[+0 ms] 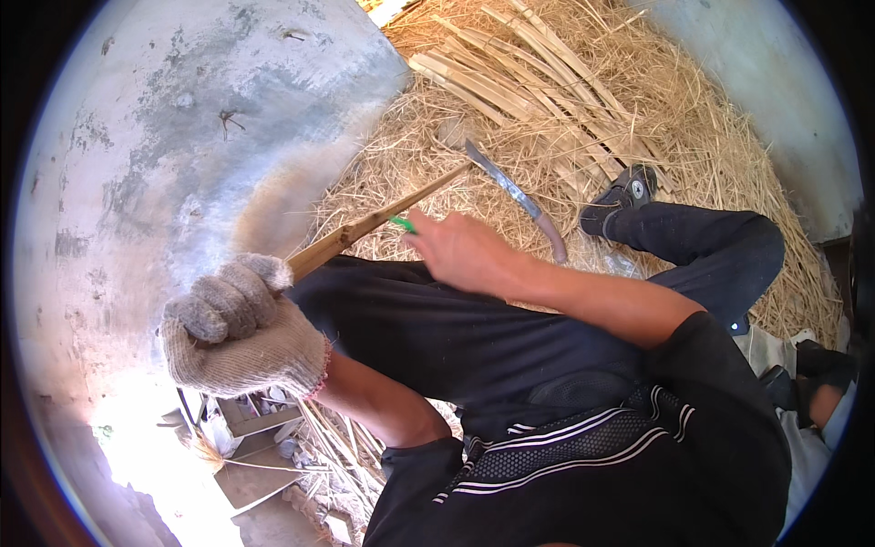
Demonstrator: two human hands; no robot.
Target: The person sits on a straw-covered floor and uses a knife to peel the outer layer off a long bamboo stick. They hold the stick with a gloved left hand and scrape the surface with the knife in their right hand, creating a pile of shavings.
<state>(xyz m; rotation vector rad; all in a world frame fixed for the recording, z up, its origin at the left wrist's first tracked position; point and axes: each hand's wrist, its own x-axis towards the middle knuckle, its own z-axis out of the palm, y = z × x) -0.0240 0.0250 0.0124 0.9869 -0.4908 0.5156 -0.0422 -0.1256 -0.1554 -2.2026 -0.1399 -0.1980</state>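
My left hand (239,333), in a grey knitted work glove, is closed round the near end of a long bamboo strip (369,223). The strip slants up and away to the right, with a knot partway along it. My bare right hand (465,251) is closed on a small green object (402,222) whose tip shows against the strip; the rest is hidden in the fist, so its kind is unclear. Beyond the right hand, a curved long-bladed knife (510,187) with a brown handle lies on the shavings.
Split bamboo strips (547,77) lie in a heap on loose shavings (702,118) at the far side. A stained wall (191,118) rises close on the left. Wooden pieces and scraps (264,424) lie at the lower left. Part of another person (825,415) shows at the right edge.
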